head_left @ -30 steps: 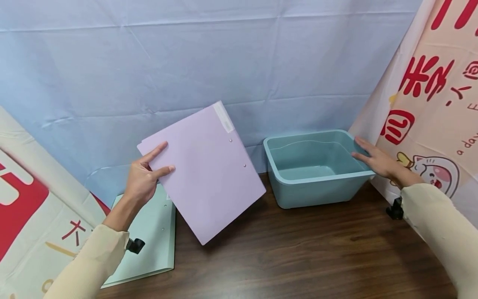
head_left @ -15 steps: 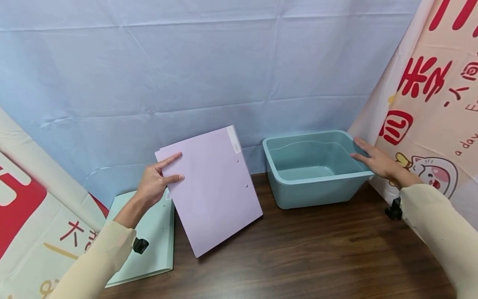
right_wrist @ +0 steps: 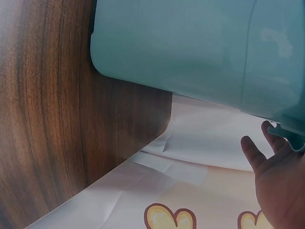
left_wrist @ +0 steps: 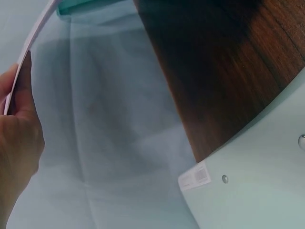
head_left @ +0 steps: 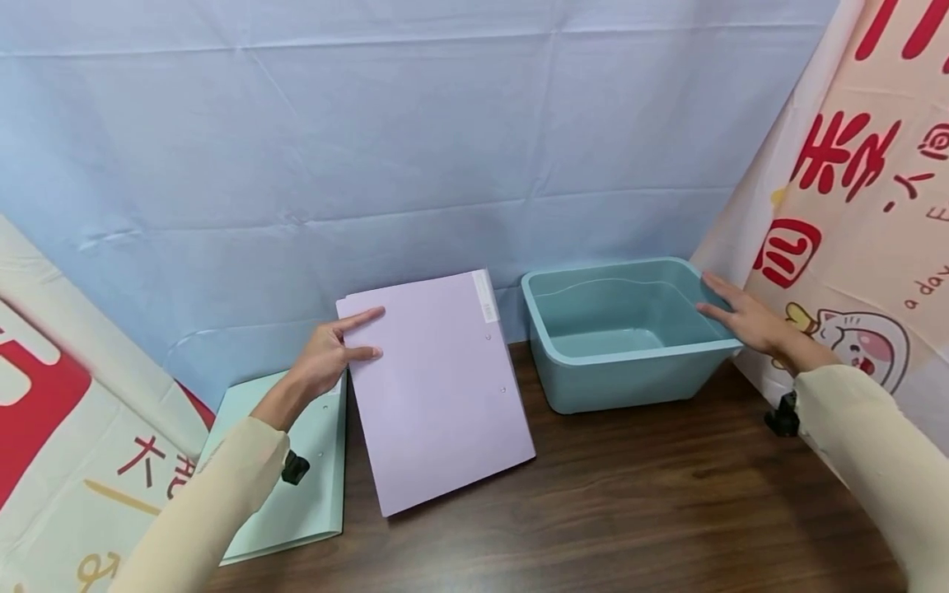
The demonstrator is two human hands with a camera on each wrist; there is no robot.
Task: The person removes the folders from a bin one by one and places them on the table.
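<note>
My left hand (head_left: pixel 322 362) pinches a lilac file folder (head_left: pixel 445 395) by its upper left edge, thumb on the near face. The folder leans back, its lower edge close to the wooden table. Edge-on, the folder (left_wrist: pixel 29 40) shows between thumb and fingers in the left wrist view. A mint green file folder (head_left: pixel 300 494) lies below my left wrist. My right hand (head_left: pixel 756 321) grips the right rim of a blue-green plastic tub (head_left: pixel 630 383), with thumb and a finger over the rim. Other fingers (right_wrist: pixel 253 151) show outside the tub wall in the right wrist view.
A pale blue cloth (head_left: pixel 415 132) hangs behind the table (head_left: pixel 593 511). Printed cloths stand at both sides, the right cloth (head_left: pixel 860 263) close beside the tub. Between the lilac folder and the tub is a narrow gap.
My left hand has brought the lilac folder down and slightly right, turning it more upright, nearer the tub. The right hand and the tub have stayed in place.
</note>
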